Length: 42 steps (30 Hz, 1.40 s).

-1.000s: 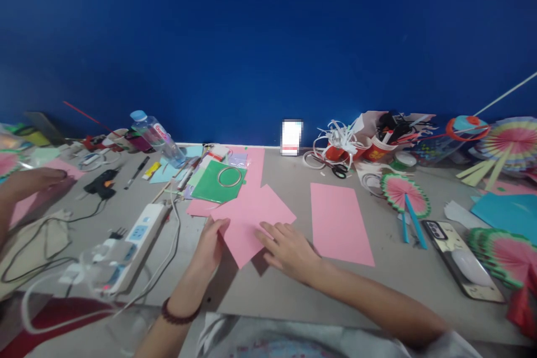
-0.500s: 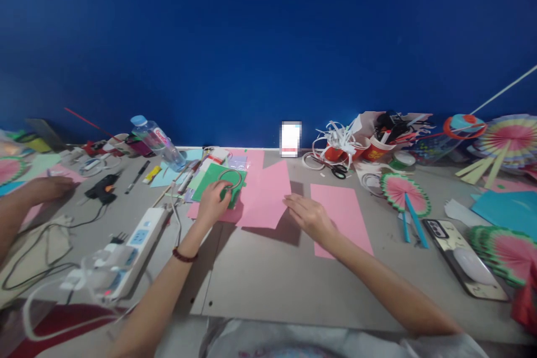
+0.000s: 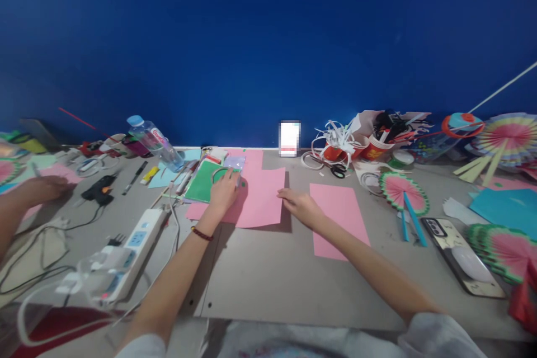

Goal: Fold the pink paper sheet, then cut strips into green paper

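My right hand (image 3: pixel 304 207) pinches the right edge of a pink paper sheet (image 3: pixel 264 198), which lifts slightly and throws a shadow on the table. My left hand (image 3: pixel 225 193) lies over the sheet's left side and the edge of a green paper sheet (image 3: pixel 200 183). Its fingers curl over a thin greyish ring (image 3: pixel 215 174), like a roll of tape, whose right part they mostly hide. A second pink sheet (image 3: pixel 338 218) lies flat on the table, right of my right hand.
To the left are a white power strip (image 3: pixel 140 246), a black glue gun (image 3: pixel 99 190), a leaning bottle (image 3: pixel 157 142) and another person's hand (image 3: pixel 44 187). Black scissors (image 3: pixel 338 170), a pink paper fan (image 3: pixel 403 193) and a phone (image 3: pixel 448 251) lie to the right.
The pink sheet's raised corner has come down, so the sheet lies flatter and squarer. My left hand has moved right and up across the ring. My right hand stays at the sheet's edge.
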Available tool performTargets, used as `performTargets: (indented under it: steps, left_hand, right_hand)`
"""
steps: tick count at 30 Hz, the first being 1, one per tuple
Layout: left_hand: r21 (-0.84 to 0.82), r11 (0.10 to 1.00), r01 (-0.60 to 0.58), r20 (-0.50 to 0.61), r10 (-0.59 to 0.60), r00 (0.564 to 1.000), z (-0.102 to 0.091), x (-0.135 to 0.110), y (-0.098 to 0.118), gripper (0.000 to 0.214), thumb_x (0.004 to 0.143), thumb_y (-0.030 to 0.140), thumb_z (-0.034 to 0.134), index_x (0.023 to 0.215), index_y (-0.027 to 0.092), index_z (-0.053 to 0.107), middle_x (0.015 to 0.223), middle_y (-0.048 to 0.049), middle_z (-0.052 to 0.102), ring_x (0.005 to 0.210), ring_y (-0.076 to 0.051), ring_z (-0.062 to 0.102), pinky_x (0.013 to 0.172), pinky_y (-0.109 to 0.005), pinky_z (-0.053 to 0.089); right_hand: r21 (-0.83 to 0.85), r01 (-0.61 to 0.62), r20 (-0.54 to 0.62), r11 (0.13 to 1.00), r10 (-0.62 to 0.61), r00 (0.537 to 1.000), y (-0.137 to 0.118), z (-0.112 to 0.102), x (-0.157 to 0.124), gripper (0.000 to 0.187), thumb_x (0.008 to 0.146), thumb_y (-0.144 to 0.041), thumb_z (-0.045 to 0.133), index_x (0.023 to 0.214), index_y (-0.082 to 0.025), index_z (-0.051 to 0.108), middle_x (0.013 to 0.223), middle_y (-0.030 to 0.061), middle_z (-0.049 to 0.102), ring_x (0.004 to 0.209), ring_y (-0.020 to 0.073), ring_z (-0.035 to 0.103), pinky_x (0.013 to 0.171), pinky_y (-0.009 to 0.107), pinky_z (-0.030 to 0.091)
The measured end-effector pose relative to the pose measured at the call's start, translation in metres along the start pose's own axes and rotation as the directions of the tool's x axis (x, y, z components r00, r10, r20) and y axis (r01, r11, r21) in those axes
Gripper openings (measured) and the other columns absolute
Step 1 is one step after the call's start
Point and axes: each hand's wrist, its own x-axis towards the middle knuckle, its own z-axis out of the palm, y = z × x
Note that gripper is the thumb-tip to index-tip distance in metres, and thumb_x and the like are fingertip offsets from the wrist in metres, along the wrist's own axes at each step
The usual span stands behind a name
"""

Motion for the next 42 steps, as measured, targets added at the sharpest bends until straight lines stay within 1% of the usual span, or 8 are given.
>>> performTargets:
  steps: [3,13,16,20,25,35,39,42]
  left_hand:
    - [0.018,0.999,0.032,0.012,-0.032,0.999,-0.001,0.003,-0.002,0.037,0.087,0.009,0.036,0.116,0.015,0.058,0.131,-0.0144,0.055,0.101,-0.029,0.061,0.072,-0.036,0.049]
    - [-0.028,0.999,0.015,-0.062,-0.016,0.998,-0.005,0.003,0.0,0.039,0.085,0.007,0.037,0.115,0.015,0.061,0.135,-0.0125,0.054,0.108,-0.028,0.06,0.078,-0.037,0.05]
    - [-0.049,0.998,0.028,-0.082,-0.031,0.996,-0.011,0.003,-0.001,0.038,0.085,0.007,0.038,0.116,0.016,0.06,0.13,-0.0118,0.058,0.105,-0.027,0.061,0.077,-0.036,0.05]
    - [-0.11,0.992,0.059,-0.12,-0.072,0.99,-0.016,0.002,-0.006,0.037,0.082,0.007,0.042,0.108,0.02,0.064,0.132,-0.006,0.058,0.103,-0.025,0.062,0.078,-0.033,0.05]
    - [-0.139,0.988,0.063,-0.117,-0.08,0.99,-0.014,0.001,-0.009,0.035,0.082,0.009,0.043,0.103,0.022,0.067,0.136,-0.0031,0.055,0.105,-0.025,0.062,0.08,-0.036,0.051]
    - [-0.178,0.984,0.027,-0.129,-0.051,0.99,-0.007,-0.004,-0.003,0.043,0.084,0.008,0.041,0.12,0.02,0.061,0.137,-0.0081,0.054,0.115,-0.027,0.058,0.09,-0.039,0.049]
    - [-0.186,0.982,-0.042,-0.12,0.02,0.993,0.0,-0.007,0.006,0.044,0.088,0.011,0.038,0.127,0.016,0.056,0.137,-0.0122,0.053,0.114,-0.03,0.058,0.09,-0.041,0.05]
    - [-0.179,0.976,-0.125,-0.107,0.107,0.988,0.007,-0.01,0.013,0.046,0.091,0.012,0.032,0.134,0.013,0.048,0.137,-0.014,0.052,0.114,-0.031,0.058,0.089,-0.038,0.05]
  right_hand:
    - [0.005,-0.015,0.044,1.0,0.015,0.999,-0.005,0.003,0.011,0.032,0.086,-0.009,0.049,0.107,-0.024,0.069,0.121,0.0046,0.066,0.11,0.0203,0.064,0.095,0.038,0.053]
    - [0.005,-0.044,0.119,0.999,0.043,0.992,-0.008,0.029,0.031,0.031,0.087,-0.008,0.05,0.109,-0.021,0.067,0.127,0.0057,0.063,0.115,0.0209,0.061,0.097,0.038,0.05]
    - [-0.017,-0.031,0.083,0.999,0.033,0.996,-0.011,0.025,0.029,0.03,0.086,-0.007,0.049,0.107,-0.019,0.067,0.123,0.0076,0.065,0.113,0.0213,0.062,0.096,0.037,0.051]
    - [-0.059,-0.038,0.007,0.998,0.039,0.999,-0.014,0.011,0.025,0.031,0.084,-0.004,0.047,0.105,-0.015,0.067,0.119,0.0108,0.067,0.112,0.0228,0.062,0.097,0.038,0.05]
    - [-0.081,-0.046,-0.007,0.996,0.045,0.999,-0.016,0.005,0.027,0.029,0.086,-0.006,0.046,0.105,-0.015,0.066,0.12,0.012,0.066,0.112,0.0231,0.062,0.096,0.038,0.05]
    - [0.053,-0.039,0.091,0.998,0.034,0.995,-0.012,0.034,0.05,0.032,0.087,-0.009,0.048,0.109,-0.021,0.067,0.127,0.0063,0.063,0.115,0.0207,0.061,0.1,0.036,0.048]
    - [0.104,0.055,0.126,0.993,-0.068,0.99,-0.011,0.047,0.062,0.034,0.085,-0.007,0.046,0.109,-0.02,0.067,0.124,0.0063,0.065,0.114,0.019,0.061,0.102,0.035,0.046]
    - [0.1,0.101,0.134,0.99,-0.113,0.984,-0.01,0.057,0.066,0.039,0.082,-0.004,0.046,0.112,-0.017,0.067,0.125,0.0093,0.064,0.119,0.0196,0.057,0.105,0.036,0.043]
